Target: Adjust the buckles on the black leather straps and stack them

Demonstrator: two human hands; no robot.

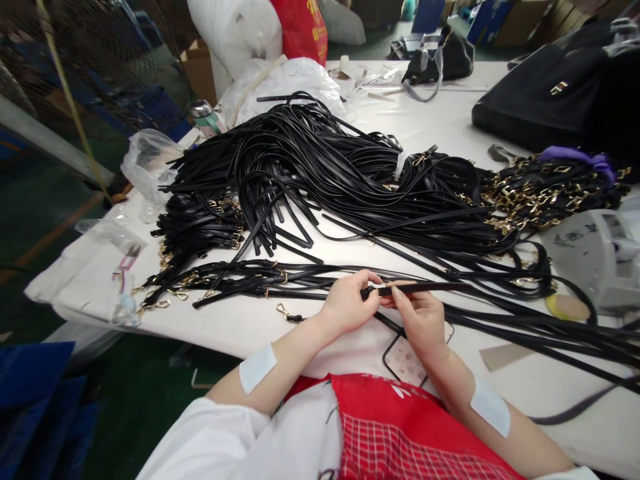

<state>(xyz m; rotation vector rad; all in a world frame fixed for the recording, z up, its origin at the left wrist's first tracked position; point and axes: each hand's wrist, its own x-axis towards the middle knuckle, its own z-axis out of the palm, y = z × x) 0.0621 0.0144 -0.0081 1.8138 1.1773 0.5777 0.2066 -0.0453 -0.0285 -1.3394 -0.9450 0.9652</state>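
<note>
My left hand [351, 300] is closed on the end of a black strap, close to a small buckle-like part that I cannot make out clearly. Just beside it, my right hand [420, 313] pinches the same black strap [445, 288], which runs off to the right. Below my left wrist, a gold snap hook [283, 310] on a short black strap piece lies on the white table [225, 323]. Several straps with gold hooks [177, 294] stretch along the table to the left of my hands. Behind them spreads a large heap of black straps [310, 153].
Short buckled straps [200, 227] are piled at the left. Gold chains [545, 187] tied with purple cloth lie at the right, near a grey-white plastic device [595, 257]. A black bag [545, 93] stands at the back right. Clear plastic bags [150, 163] sit on the left edge.
</note>
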